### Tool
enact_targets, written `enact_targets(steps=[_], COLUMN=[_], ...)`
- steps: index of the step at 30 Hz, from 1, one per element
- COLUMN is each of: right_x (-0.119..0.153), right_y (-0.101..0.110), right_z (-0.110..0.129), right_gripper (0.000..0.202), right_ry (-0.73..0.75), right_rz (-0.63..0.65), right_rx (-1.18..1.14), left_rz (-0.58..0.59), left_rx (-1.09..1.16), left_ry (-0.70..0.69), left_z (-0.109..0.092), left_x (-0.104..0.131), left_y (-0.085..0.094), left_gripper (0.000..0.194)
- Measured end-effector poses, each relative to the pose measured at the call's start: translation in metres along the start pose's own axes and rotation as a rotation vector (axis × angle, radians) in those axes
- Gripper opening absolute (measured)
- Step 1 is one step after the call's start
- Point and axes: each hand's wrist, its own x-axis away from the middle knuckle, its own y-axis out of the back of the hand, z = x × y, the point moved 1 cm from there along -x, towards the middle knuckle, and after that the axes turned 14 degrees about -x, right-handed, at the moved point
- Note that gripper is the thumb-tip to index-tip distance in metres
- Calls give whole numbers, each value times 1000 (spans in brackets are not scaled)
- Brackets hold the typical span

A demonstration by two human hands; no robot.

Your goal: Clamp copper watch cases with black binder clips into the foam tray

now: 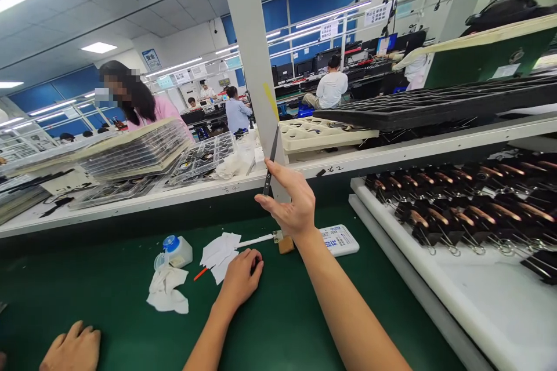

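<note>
My right hand is raised in front of the white post and pinches a pair of black tweezers between thumb and fingers, points upward. My left hand rests on the green mat, its fingers curled in loosely with nothing visible in them. Just beyond it lie white paper pieces, an orange-red stick and a long white strip. A small tan block and a white pack with blue print sit beside and behind my right wrist.
A blue-capped bottle and crumpled tissue lie to the left. Another person's hand rests at lower left. Rows of black binder clips fill a white tray at right. Stacked trays stand on the shelf.
</note>
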Motion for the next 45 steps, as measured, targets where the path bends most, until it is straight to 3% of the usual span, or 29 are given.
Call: enact_targets(steps=[10,29,35,45], right_x=[-3,-12,-10,-24], right_y=[7,20,15,24], right_z=[2,9,6,11], right_gripper=[53,53,53,49], right_ry=[-37,-153,-91,-129], right_rz=[30,41,41,49], right_rx=[75,7,6,-46], left_rz=[7,-5,-15,-52], left_rx=[-3,35,50,61], left_ry=[4,22,38,50], left_z=[2,2,2,2], left_x=[-1,-1,-2,-5], left_y=[-3,-4,-6,-11], left_gripper=[17,17,18,20])
